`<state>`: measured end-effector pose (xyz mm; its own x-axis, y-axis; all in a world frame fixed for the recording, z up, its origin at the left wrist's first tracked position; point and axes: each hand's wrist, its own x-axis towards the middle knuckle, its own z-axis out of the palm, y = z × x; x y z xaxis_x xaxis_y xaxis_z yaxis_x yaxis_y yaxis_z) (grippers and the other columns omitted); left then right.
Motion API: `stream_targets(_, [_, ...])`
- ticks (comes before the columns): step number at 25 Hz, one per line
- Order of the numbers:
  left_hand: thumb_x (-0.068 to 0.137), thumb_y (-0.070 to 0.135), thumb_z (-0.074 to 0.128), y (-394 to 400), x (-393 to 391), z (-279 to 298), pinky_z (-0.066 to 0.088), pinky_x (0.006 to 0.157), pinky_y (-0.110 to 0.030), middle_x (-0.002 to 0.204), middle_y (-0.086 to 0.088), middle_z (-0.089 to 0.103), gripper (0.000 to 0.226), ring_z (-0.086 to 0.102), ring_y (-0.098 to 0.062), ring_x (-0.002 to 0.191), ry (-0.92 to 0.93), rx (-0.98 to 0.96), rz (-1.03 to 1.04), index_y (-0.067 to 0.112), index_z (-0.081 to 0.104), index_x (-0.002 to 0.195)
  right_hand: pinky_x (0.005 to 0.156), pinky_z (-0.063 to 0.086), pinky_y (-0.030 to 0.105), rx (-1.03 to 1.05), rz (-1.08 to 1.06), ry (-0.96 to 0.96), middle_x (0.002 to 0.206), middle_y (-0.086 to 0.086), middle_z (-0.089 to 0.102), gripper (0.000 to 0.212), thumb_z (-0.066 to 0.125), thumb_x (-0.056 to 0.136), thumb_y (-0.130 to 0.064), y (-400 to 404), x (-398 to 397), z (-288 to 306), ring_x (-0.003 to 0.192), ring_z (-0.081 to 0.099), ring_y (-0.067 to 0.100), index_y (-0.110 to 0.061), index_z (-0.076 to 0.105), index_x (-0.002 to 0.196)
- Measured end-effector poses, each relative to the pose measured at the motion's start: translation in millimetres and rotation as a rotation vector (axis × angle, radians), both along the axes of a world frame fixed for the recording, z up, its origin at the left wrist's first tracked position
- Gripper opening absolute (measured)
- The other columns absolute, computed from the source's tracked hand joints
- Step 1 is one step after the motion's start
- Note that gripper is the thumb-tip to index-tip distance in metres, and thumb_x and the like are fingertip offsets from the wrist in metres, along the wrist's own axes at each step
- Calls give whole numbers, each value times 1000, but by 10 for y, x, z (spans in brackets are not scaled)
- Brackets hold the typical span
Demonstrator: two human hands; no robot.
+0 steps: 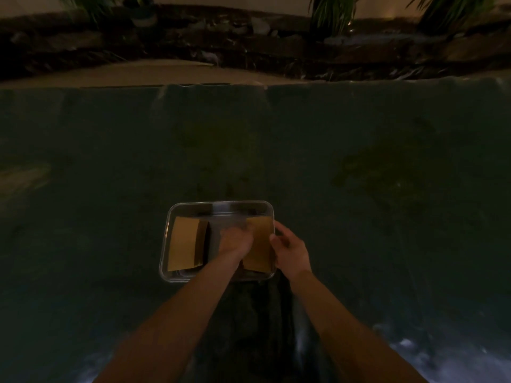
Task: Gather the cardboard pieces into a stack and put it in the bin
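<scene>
- A clear plastic bin (218, 205) sits on a dark green surface (110, 161), near the middle of the scene.
- One cardboard piece (184, 244) lies in the bin's left half; a second cardboard piece (260, 244) leans in its right half.
- The left hand (235, 240) reaches into the bin beside the right piece; it is blurred, so I cannot tell its grip.
- The right hand (291, 251) pinches the bin's right rim, fingers clamped on it.
- Plants (331, 12) stand at the far edge.
</scene>
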<state>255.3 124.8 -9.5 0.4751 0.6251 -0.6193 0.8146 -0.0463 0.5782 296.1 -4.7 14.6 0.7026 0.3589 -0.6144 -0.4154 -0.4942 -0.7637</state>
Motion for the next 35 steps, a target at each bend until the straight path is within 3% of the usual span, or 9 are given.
stream_targets(4, [99,42,43,46,87,50,44,104,-50,128,-8,56,30,55,-25,115,-50,-50,35,24,54,121,91,57,44,18,-6,0,98,-14,61,35,52,99,-29,-16,25,-29,91,60,9,-40,55,132])
stream_targets(7, [97,39,49,-38,192,130,40,106,-49,132,-8,53,35,52,-27,120,-35,-144,96,21,53,126,92,56,45,22,-3,-4,101,-11,63,34,53,99,-28,2,33,-52,93,61,10,-41,57,130])
stream_targets(11, [91,42,57,-83,215,239,38,96,-44,122,-6,51,36,50,-26,110,3,-229,72,23,51,120,92,56,49,40,-34,28,108,-7,67,33,55,98,-27,19,15,-95,102,64,18,-42,59,127])
stream_targets(19, [98,42,49,54,1,473,38,98,-41,115,-4,53,28,51,-24,107,-96,-277,108,24,51,119,92,56,48,48,-13,66,109,-7,63,32,54,99,-28,3,56,-58,102,61,16,-42,58,127])
stream_targets(21, [101,41,44,68,-240,542,40,90,-34,109,-1,55,23,53,-15,93,-152,-183,1,26,51,116,89,58,46,56,-16,74,108,-7,64,31,54,98,-28,-10,56,-39,98,62,14,-42,59,126])
stream_targets(24, [103,41,39,58,-733,584,47,81,-20,114,4,58,42,58,-5,91,-92,200,-473,26,40,142,87,59,45,19,57,10,111,-5,66,33,56,97,-29,-88,-23,-14,100,64,16,-42,57,128])
stream_targets(27, [97,55,17,26,-1193,504,35,112,-34,151,0,42,64,47,-14,131,-1,582,-757,24,29,153,86,57,33,-67,214,-177,114,-4,68,42,55,97,-23,-194,-167,43,100,65,13,-34,51,137])
stream_targets(31, [92,55,0,70,-1615,392,12,121,-39,160,1,31,72,28,-17,148,27,699,-858,26,20,156,85,50,25,-138,302,-366,121,-4,67,45,51,97,-20,-296,-417,116,107,63,13,-35,48,139])
stream_targets(35, [98,50,14,96,-1774,296,17,119,-42,157,-2,39,63,35,-19,145,29,748,-908,23,18,155,78,52,26,-260,353,-523,120,-1,63,47,49,99,-27,-328,-598,126,94,61,11,-36,40,144])
